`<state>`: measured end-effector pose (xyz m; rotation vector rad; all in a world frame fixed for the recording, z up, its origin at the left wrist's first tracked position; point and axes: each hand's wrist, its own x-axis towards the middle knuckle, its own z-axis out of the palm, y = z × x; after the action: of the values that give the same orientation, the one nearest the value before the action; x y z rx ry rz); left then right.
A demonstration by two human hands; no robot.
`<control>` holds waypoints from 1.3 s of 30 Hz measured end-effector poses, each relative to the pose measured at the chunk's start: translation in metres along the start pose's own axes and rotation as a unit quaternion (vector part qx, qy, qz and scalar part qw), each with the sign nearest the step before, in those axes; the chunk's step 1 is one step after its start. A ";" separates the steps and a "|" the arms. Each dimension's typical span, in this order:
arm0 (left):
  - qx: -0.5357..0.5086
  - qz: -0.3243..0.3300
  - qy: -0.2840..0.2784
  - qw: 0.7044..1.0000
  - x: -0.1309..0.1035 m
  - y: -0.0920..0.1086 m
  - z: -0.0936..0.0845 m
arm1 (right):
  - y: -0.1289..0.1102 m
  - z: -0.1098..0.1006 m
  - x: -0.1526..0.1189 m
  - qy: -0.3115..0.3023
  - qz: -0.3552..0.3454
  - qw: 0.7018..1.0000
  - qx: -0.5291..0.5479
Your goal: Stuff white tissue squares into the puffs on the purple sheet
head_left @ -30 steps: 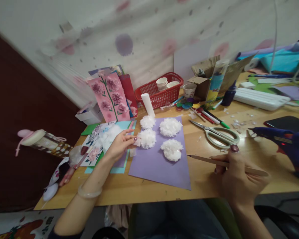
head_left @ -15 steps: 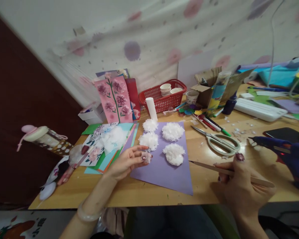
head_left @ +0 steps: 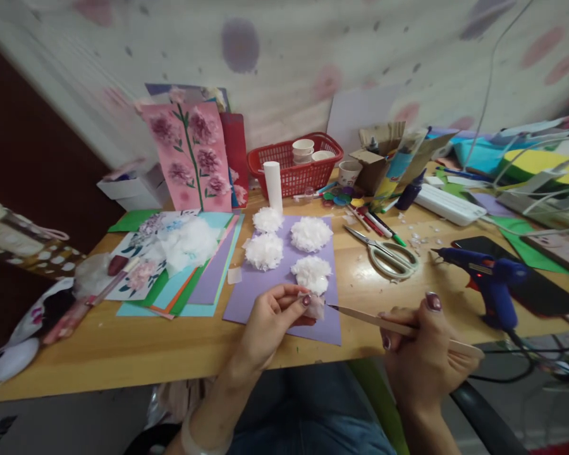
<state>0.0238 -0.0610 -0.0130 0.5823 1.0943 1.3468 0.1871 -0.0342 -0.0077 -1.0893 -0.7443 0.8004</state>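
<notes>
My left hand (head_left: pixel 272 325) pinches a small crumpled piece of thin white tissue paper (head_left: pixel 317 308) between thumb and fingers, over the purple sheet (head_left: pixel 246 294). In my right hand (head_left: pixel 422 354) is a slim wooden stick (head_left: pixel 367 317), its dark pointed tip right beside the tissue piece; whether they touch I cannot tell. Several fluffy white paper flowers lie on the purple sheet; the nearest flower (head_left: pixel 312 273), just above my left fingers, has a glossy spot at its lower edge. A small white tissue square (head_left: pixel 234 275) rests at the sheet's left edge.
Scissors (head_left: pixel 389 256) and a blue glue gun (head_left: pixel 488 278) with a lit red light lie to the right, near a dark phone (head_left: pixel 545 291). Behind stand a white roll (head_left: pixel 274 189), a red basket (head_left: pixel 291 177) and a pink flower picture (head_left: pixel 194 158). Coloured papers (head_left: pixel 203 300) spread left.
My left hand has moved right with the tissue piece, and the stick's tip has come up to it. The view has shifted, uncovering the small tissue square.
</notes>
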 end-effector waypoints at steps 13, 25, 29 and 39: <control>-0.007 0.018 -0.038 0.999 -0.001 0.002 -0.004 | 0.006 0.003 0.000 0.001 -0.008 1.000 -0.006; 0.071 0.029 -0.093 0.993 -0.003 0.003 0.005 | 0.004 0.001 -0.004 -0.020 0.009 1.000 -0.003; 0.063 0.010 -0.114 0.991 -0.006 0.002 0.007 | 0.006 -0.001 -0.003 -0.028 -0.004 0.999 -0.020; 0.049 0.005 -0.123 0.991 -0.007 0.002 0.012 | -0.001 -0.001 -0.001 0.012 -0.024 1.000 0.008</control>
<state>0.0338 -0.0644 -0.0039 0.8055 0.9591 1.1990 0.1874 -0.0361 -0.0070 -1.0620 -0.7402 0.7509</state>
